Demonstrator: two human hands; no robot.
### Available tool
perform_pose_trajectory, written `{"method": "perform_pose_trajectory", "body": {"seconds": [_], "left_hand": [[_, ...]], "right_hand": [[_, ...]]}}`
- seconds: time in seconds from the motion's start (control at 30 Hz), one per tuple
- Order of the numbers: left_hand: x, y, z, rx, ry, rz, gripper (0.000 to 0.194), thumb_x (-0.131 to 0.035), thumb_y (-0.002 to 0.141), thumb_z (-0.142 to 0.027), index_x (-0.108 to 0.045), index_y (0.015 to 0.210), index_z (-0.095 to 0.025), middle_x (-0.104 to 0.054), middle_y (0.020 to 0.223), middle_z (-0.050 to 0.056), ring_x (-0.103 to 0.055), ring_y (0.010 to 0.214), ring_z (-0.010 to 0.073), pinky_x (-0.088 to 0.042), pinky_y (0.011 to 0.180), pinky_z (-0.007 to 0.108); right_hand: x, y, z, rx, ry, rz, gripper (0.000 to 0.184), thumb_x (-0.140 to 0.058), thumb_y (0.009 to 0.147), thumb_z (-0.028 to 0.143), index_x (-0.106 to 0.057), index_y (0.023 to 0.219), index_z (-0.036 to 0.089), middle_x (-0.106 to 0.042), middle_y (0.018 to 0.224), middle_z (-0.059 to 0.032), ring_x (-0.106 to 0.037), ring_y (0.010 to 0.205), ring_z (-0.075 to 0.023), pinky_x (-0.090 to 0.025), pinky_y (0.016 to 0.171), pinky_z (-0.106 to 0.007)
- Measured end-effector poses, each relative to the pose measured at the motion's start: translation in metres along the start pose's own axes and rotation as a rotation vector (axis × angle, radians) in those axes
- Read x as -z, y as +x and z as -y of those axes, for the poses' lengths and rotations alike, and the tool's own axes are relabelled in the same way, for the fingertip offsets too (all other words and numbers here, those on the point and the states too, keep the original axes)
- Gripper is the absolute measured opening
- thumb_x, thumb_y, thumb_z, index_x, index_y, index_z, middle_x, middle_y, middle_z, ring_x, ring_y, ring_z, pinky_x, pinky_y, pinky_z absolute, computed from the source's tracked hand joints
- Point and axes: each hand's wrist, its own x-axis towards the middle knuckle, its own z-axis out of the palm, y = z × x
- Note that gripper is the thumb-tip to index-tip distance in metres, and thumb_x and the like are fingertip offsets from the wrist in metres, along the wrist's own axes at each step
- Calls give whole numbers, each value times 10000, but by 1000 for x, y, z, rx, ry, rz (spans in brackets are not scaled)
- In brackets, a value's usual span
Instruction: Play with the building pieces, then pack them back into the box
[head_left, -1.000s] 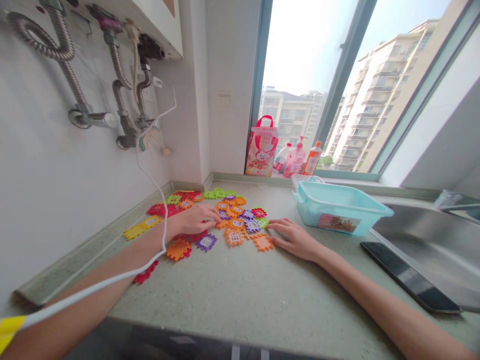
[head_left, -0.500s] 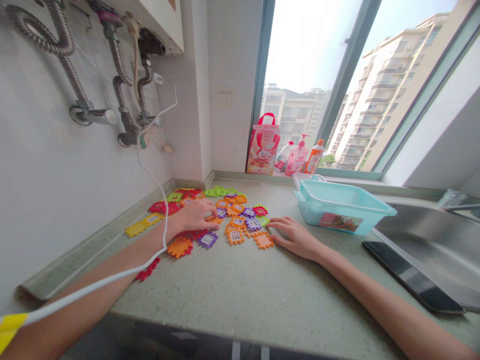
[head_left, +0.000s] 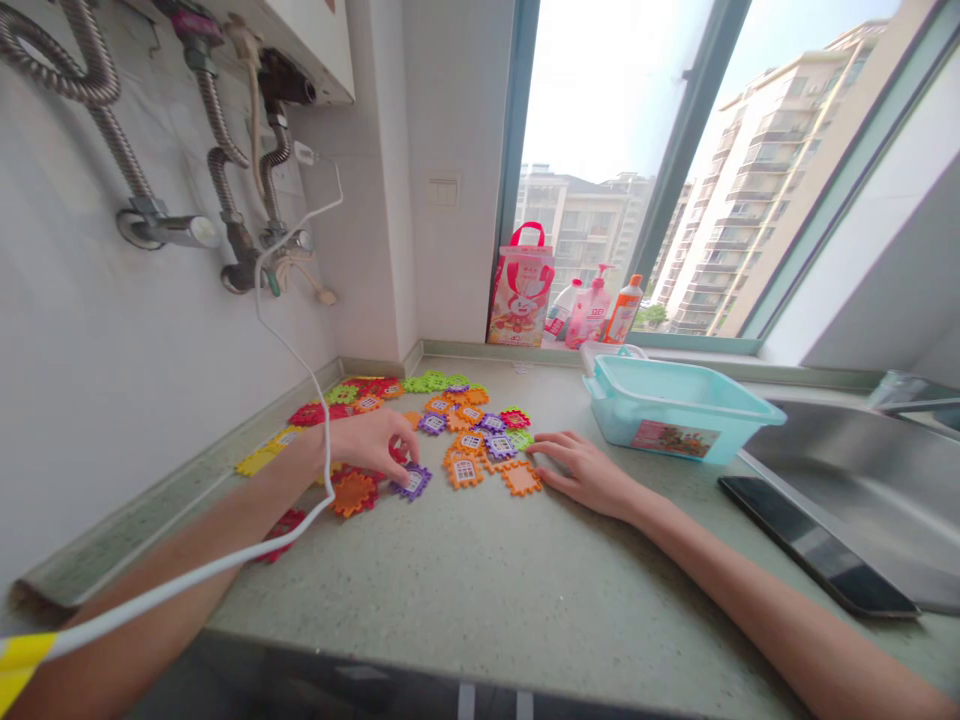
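Toothed plastic building tiles in several colours lie spread on the countertop. My left hand (head_left: 367,440) reaches in from the left, thumb and forefinger closed in a pinch at the upper edge of a purple window tile (head_left: 414,484). That tile rests flat near the front of the spread. Close by lie an orange tile (head_left: 354,493) and a red tile (head_left: 279,540), partly under the cable. My right hand (head_left: 581,472) rests on the counter with fingers stretched out, fingertips beside a green tile (head_left: 520,439) and an orange square tile (head_left: 521,478). It holds nothing.
A white cable (head_left: 187,575) hangs across my left forearm. At the right stand an open turquoise bin (head_left: 611,420), a black phone (head_left: 814,545) and a steel sink (head_left: 862,480). A pink bag (head_left: 523,300) and several bottles (head_left: 589,315) line the windowsill.
My left hand has moved slightly down and forward from the orange tiles to the purple window tile, its fingers closing at the edge. My right hand has stayed in place. The view has shifted slightly.
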Motion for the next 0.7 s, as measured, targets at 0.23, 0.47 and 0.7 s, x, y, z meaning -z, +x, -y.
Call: {"method": "perform_pose_trajectory", "body": {"seconds": [0.23, 0.47, 0.7], "left_hand": [[-28, 10, -41, -220, 32, -51, 318, -802, 867, -542, -831, 1017, -264, -725, 829, 1, -646, 789, 162, -456, 772, 258], [3, 9, 62, 320, 326, -466, 435, -510, 1030, -446, -723, 1299, -179, -706, 1351, 132, -629, 1247, 285, -432, 1124, 396], [-3, 6, 118, 557, 281, -442, 921, -601, 908, -771, -579, 1452, -28, -540, 1512, 310, -417, 1422, 498, -367, 1125, 622]], "right_hand": [[0, 0, 1, -9, -15, -13, 358, -556, 1045, 420, -711, 1338, 287, -688, 1395, -95, -619, 1254, -308, -505, 1111, -537], [-3, -1, -1, 0, -15, -19, 359, -550, 1045, 412, -717, 1336, 286, -688, 1395, -102, -624, 1250, -311, -510, 1108, -539], [-1, -1, 2, -8, -15, 9, 374, -531, 1048, 408, -707, 1351, 278, -678, 1415, -99, -613, 1277, -318, -501, 1123, -546]]}}
